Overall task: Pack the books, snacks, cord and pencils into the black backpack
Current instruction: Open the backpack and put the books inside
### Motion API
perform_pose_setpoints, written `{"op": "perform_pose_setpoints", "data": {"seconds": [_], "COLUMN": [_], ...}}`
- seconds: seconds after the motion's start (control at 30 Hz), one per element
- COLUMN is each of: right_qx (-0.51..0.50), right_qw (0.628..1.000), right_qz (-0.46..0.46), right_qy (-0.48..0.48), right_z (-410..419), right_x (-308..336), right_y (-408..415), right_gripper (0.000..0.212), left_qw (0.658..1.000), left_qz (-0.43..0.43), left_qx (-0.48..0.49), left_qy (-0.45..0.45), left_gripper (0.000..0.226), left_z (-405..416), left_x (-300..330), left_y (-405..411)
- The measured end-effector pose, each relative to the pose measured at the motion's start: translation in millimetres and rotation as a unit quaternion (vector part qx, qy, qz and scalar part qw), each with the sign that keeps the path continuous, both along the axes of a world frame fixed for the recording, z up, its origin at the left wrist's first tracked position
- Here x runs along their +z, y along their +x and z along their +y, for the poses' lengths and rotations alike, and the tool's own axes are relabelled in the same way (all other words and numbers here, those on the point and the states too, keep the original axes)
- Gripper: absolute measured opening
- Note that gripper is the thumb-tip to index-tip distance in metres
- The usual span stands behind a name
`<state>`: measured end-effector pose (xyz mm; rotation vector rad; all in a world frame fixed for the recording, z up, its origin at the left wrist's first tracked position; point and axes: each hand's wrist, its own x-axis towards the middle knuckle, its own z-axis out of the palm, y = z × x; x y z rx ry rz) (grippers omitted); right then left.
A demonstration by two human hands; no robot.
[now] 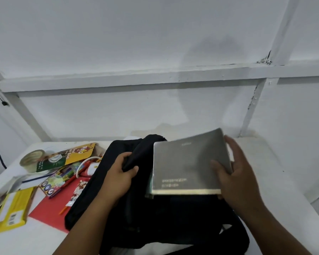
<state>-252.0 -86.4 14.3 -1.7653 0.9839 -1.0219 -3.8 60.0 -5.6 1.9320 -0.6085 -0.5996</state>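
The black backpack (173,218) lies on the white table in front of me. My left hand (121,173) grips a fold of its black fabric near the opening. My right hand (236,168) holds a grey book (188,166) by its right edge, thumb on the cover, above the bag's mouth. A second greenish book edge (149,188) peeks out beneath it. Left of the bag lie a coloured pencil box (61,179), a white cord (85,165), a yellow-green snack pack (66,155), a red book (50,208) and a yellow packet (11,210).
A roll of tape (32,160) stands at the far left of the white table (274,172). A white notebook with a dark spine (29,181) lies near it. An orange pencil (63,210) rests on the red book. A white wall with framing rises behind.
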Motion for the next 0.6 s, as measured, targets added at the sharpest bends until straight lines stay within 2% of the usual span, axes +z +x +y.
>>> {"op": "perform_pose_setpoints", "data": {"seconds": [0.2, 0.6], "right_qx": [0.079, 0.167], "right_qw": [0.991, 0.97], "right_qz": [0.102, 0.168], "right_qy": [0.031, 0.057], "right_z": [5, -12], "right_x": [-7, 18], "right_y": [5, 48], "right_gripper": [0.06, 0.058], "left_qw": [0.998, 0.997], "left_qz": [0.008, -0.039], "left_qx": [-0.004, -0.033], "left_qy": [-0.055, -0.066], "left_gripper": [0.037, 0.042], "left_z": [1, 13], "left_x": [25, 55], "left_y": [8, 8]}}
